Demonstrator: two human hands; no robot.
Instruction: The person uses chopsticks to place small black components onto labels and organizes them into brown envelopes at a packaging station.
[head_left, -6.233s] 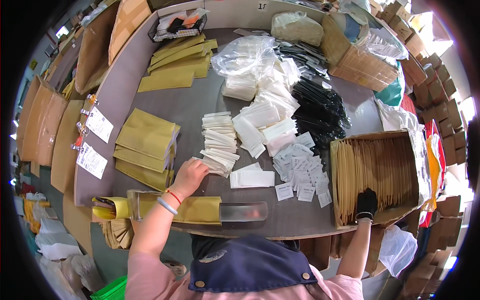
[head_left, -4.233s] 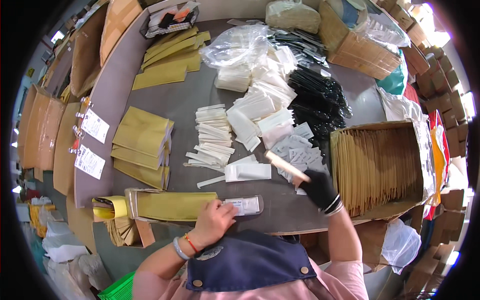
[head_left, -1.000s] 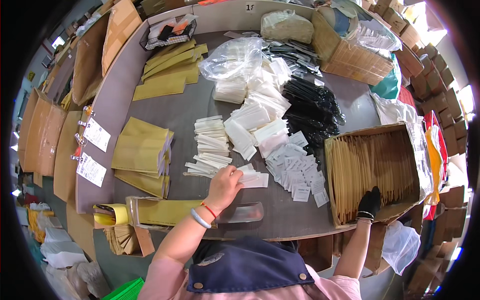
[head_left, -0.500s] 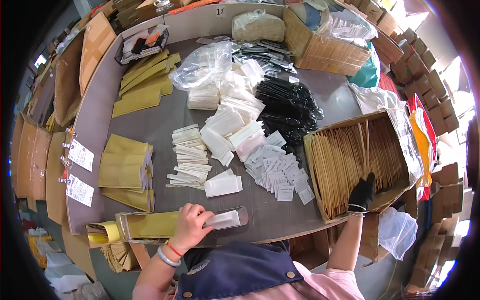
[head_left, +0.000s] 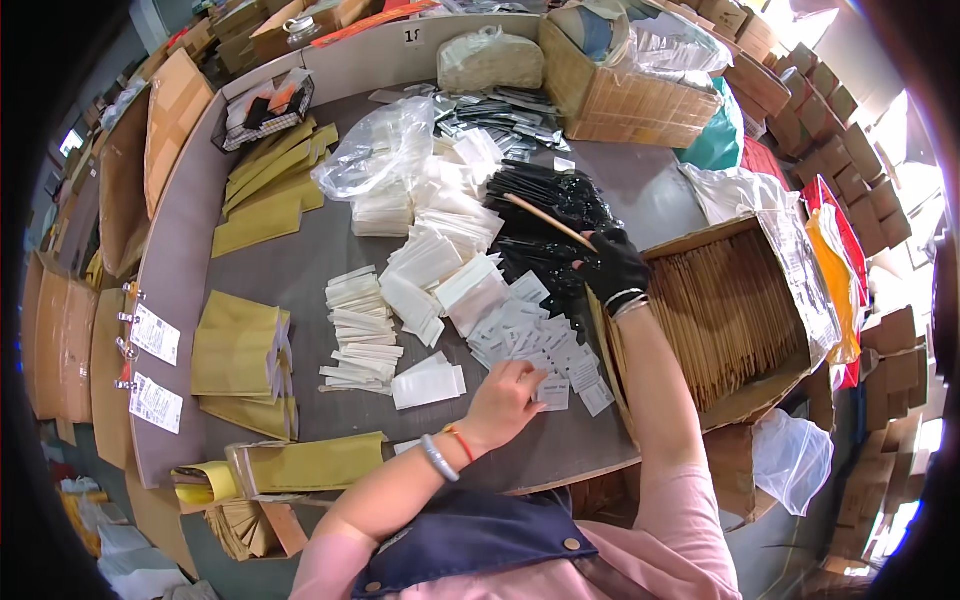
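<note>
My left hand (head_left: 507,402) is curled at the near edge of the heap of small white printed cards (head_left: 520,325), its fingertips pinched on a corner of one white card (head_left: 554,394). In my right hand (head_left: 615,266), which wears a black glove, is a thin tan paper strip (head_left: 545,219), seen edge-on and slanting up to the left. That hand is raised above the pile of black packets (head_left: 545,185), beside the cardboard box (head_left: 617,375) of tightly packed tan strips (head_left: 735,310). My left forearm partly hides a white packet (head_left: 405,446) at the table's front edge.
Stacked white packets (head_left: 362,335) and a loose plastic bag (head_left: 375,150) occupy the table's middle. Yellow-brown envelopes (head_left: 238,350) lie at the left, with another envelope (head_left: 315,467) along the front edge. A large cardboard box (head_left: 640,105) stands at the back right.
My left hand has left the packet at the front edge and moved right to the cards. My right hand has lifted a tan strip out of the box and moved up and left.
</note>
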